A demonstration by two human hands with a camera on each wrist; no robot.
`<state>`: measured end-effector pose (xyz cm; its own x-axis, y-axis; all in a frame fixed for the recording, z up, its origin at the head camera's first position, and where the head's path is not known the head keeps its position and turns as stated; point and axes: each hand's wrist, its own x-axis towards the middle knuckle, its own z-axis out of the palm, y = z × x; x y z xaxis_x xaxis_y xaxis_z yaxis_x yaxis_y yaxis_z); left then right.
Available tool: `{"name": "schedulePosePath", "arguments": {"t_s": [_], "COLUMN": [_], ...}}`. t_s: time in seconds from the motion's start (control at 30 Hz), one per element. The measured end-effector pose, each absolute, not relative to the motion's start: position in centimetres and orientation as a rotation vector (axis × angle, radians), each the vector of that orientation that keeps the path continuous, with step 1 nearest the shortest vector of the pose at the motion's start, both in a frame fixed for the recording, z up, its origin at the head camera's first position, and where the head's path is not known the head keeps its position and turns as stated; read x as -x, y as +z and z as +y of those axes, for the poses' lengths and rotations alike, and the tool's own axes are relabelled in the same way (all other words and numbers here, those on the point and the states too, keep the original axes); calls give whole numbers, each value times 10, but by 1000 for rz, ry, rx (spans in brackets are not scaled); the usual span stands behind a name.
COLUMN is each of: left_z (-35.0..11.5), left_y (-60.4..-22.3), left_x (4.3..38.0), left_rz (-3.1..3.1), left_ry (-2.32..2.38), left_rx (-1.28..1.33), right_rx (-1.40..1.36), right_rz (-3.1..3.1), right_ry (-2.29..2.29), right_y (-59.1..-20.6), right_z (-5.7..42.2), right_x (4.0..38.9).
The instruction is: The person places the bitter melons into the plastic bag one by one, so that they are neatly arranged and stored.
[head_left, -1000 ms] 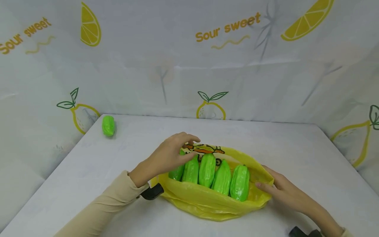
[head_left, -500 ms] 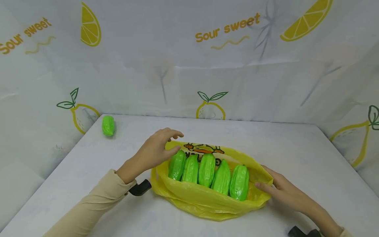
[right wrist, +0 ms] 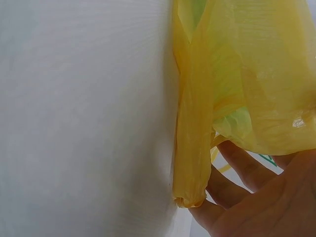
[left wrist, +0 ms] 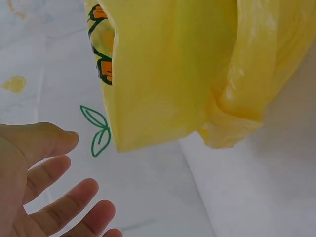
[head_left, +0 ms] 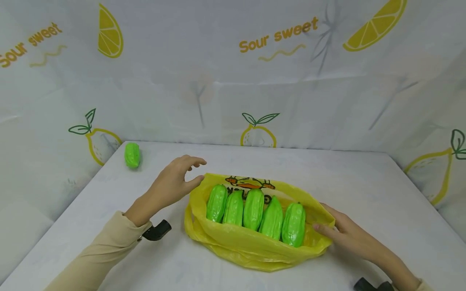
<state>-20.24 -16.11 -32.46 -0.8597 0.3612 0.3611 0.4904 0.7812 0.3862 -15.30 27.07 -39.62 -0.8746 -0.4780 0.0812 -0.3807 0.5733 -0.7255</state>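
Note:
A yellow plastic bag (head_left: 255,254) lies on the table with its mouth spread. Inside it, several glossy green ribbed fruits (head_left: 253,208), long and starfruit-like, stand in a row. My right hand (head_left: 351,234) holds the bag's right edge, thumb on the inner side and fingers behind; in the right wrist view the fingers (right wrist: 247,168) touch the film. Just left of the bag hovers my left hand (head_left: 165,186), fingers loosely bent with nothing in them. The left wrist view shows a gap between that hand (left wrist: 54,197) and the bag (left wrist: 158,89).
A lone green ribbed fruit (head_left: 132,155) lies at the table's far left corner. White cloth (head_left: 218,101) printed with lemons hangs behind the table and at both sides. The table top (head_left: 346,178) is white. Dark wrist mounts (head_left: 156,230) sit under both wrists.
My left hand has moved left, from above the fruits in the bag to beside the bag, uncovering the leftmost fruit. The right hand stays at the bag's edge.

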Motion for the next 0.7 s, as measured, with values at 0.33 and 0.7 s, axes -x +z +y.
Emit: {"name": "schedulePosePath", "arguments": {"t_s": [0.33,0.7], "left_z": [-186,-213], "left_y": [-332,-338], "left_x": [205,215], "left_rz": [-2710,-2663], "left_ry": [-709,-780], "left_rx": [555,607], "right_rx": [739,731], "right_rz": [2689,2706], "right_ry": [-1182,-1166], "right_y": [-396,-397], "right_z": [270,271], "right_x": [153,153]}}
